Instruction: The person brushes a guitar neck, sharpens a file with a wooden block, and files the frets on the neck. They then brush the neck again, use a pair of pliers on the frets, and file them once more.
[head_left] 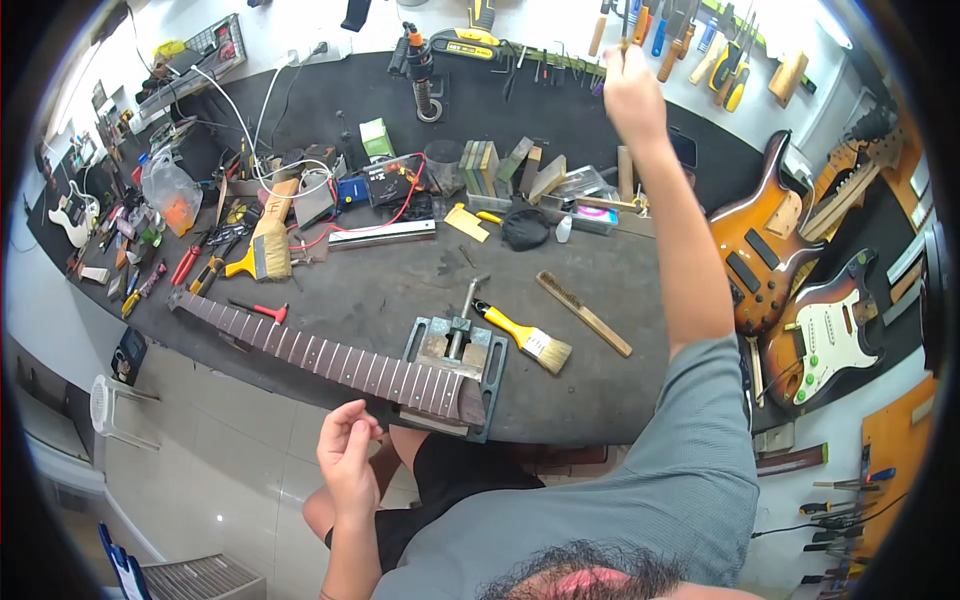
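Note:
My right hand (635, 97) reaches up to the wall rack, its fingers closed around a slim tool (625, 44) among the hanging ones; its exact kind is too small to make out. Low in front of the bench, my left hand (348, 458) is loosely curled, thumb against fingers, with nothing visible in it. Just above that hand lies a guitar neck (320, 357) with a dark fretted fingerboard and small dot inlays. Its wide end rests at a metal vise (458, 345) on the bench edge, and the narrow end points left.
On the bench lie a yellow-handled brush (530, 338), a wooden wire brush (584, 313), a wide brush (268, 255) and a small red-handled hammer (262, 312). Sanding blocks (480, 167) stand at the back. Two sunburst guitar bodies (765, 250) (822, 335) lean at the right.

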